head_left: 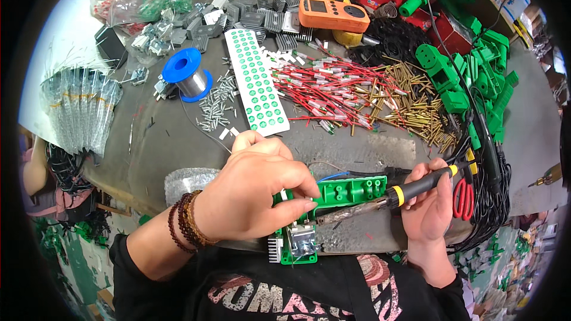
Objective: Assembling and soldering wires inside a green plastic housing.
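My right hand (429, 202) holds a soldering iron (423, 187) by its black and yellow handle; the metal barrel points left, toward a small green plastic housing. My left hand (256, 187) reaches over that housing, thumb and fingertips pinched together. Whatever lies between them is hidden. Below my left fingers sits an open green housing (306, 258) with a silver metal part (302, 241) and a finned heat sink (274, 249) at its side. Next to it, behind the iron, lies a ribbed green housing half (351, 192). A blue wire (333, 176) runs along its far edge.
A blue solder spool (182, 66), loose screws (215, 104) and a green-dotted sticker sheet (257, 83) lie beyond my left hand. Farther right are red-wired parts (324, 86), brass pins (416, 104), green housings (476, 71), black cables (493, 202) and red-handled scissors (463, 199). An orange meter (333, 14) stands behind.
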The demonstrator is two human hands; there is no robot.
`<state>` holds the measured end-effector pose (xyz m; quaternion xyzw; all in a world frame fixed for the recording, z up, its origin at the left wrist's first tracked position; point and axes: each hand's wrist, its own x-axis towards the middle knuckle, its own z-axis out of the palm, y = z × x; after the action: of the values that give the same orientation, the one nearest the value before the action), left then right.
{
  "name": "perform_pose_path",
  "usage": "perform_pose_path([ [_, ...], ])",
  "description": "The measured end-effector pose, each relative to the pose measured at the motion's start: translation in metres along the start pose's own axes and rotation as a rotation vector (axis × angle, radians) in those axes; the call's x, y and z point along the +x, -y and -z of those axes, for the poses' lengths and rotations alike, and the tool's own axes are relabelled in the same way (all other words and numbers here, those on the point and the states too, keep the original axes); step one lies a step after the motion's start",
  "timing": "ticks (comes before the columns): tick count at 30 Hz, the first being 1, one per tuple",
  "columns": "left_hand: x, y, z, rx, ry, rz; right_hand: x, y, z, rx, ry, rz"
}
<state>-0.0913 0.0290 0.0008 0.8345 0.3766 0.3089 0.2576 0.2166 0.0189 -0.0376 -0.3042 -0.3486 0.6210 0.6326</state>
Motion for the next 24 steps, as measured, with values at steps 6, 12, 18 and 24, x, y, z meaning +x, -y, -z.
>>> perform_pose_path([
  [6,-0.0006,0.0026,-0.001,-0.037,0.006,-0.005,0.0002,0.0,0.001,-0.024,-0.008,0.0],
  [12,-0.002,0.0064,0.0012,-0.038,0.027,-0.031,0.0012,0.0001,-0.0009,0.016,-0.044,-0.007],
  [18,-0.0018,0.0078,0.0028,-0.09,0.06,-0.031,0.0015,-0.0001,-0.0009,0.009,-0.071,-0.002],
  [24,-0.0008,0.0093,0.0025,-0.137,0.082,-0.018,-0.0009,0.0004,0.0014,0.014,-0.033,0.019],
])
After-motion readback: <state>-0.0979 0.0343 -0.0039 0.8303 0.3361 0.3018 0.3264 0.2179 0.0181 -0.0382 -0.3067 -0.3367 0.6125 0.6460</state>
